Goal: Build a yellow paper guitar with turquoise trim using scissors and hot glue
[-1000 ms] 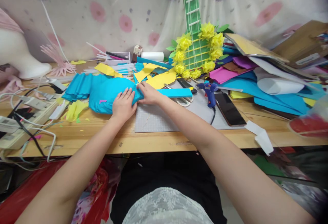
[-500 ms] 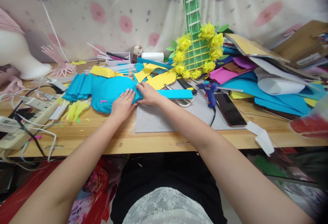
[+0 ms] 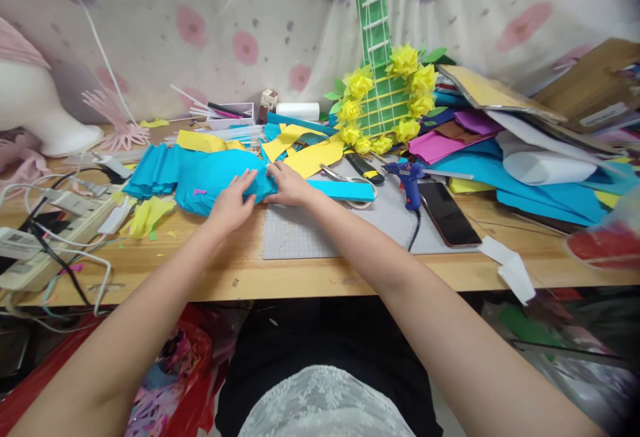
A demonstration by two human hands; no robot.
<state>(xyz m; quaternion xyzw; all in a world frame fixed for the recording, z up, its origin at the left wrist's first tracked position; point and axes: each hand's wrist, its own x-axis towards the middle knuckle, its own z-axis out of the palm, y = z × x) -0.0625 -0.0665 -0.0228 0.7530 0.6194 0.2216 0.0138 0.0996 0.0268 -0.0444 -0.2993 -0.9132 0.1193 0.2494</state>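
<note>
A rounded body covered in blue crepe paper [image 3: 207, 169] lies on the table, with a flat blue strip [image 3: 347, 190] sticking out to its right. Gathered blue paper [image 3: 154, 171] trails from its left end. My left hand [image 3: 233, 203] rests on the near side of the body, fingers spread and holding nothing. At the join of body and strip, my right hand [image 3: 290, 185] has its fingers curled over the blue paper, pinching it. The undersides of both hands are hidden.
A grey cutting mat [image 3: 300, 237] carries scissors [image 3: 360, 202], a cutter [image 3: 364, 167], a blue glue gun [image 3: 409, 183] and a phone [image 3: 449, 213]. Behind stands a green paper guitar [image 3: 383, 107] with yellow flowers. Power strips and cables [image 3: 65, 237] crowd the left; paper sheets [image 3: 545, 190] pile right.
My left hand has slid slightly left and toward me, its fingers spreading. The blue body has shifted a little left. My right hand stays near the join.
</note>
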